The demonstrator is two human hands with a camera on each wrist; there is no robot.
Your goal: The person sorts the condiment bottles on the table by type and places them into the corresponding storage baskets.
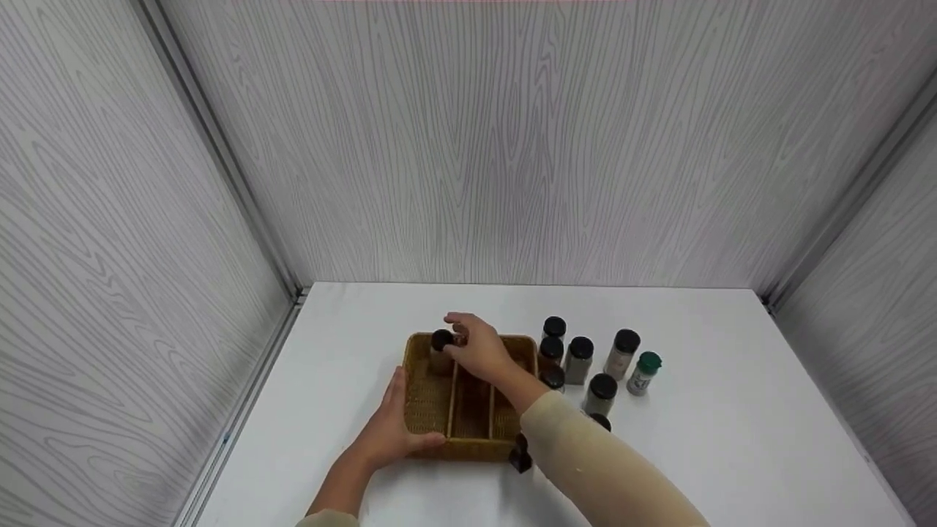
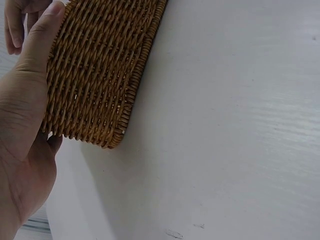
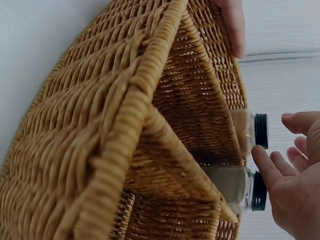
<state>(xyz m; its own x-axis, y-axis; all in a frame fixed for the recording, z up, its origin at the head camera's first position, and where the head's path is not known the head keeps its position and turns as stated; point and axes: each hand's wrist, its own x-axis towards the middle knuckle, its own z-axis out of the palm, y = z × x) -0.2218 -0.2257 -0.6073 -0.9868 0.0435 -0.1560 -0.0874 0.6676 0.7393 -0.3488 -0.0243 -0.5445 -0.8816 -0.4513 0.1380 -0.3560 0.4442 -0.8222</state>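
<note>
Right sleeve [image 1: 607,468] part-hides 1 black-capped jar [image 1: 600,420] | right hand [image 1: 479,351] loosely open, contact with inner jar [image 1: 441,353] unclear | left hand [image 1: 388,432] grips basket [image 1: 476,449], near-left corner | white table [image 1: 739,454], wood-grain walls [image 1: 476,146]

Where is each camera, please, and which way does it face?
Head: worn on the head, facing forward and down at the basket, jars and table; left grip, right grip, sleeves show.
Left wrist: worn there, facing the basket's outer side and table; the left grip and part of the right show.
Right wrist: worn there, facing across the basket toward two jars; the right grip and part of the left show.
Head and right wrist share basket and jars.
</note>
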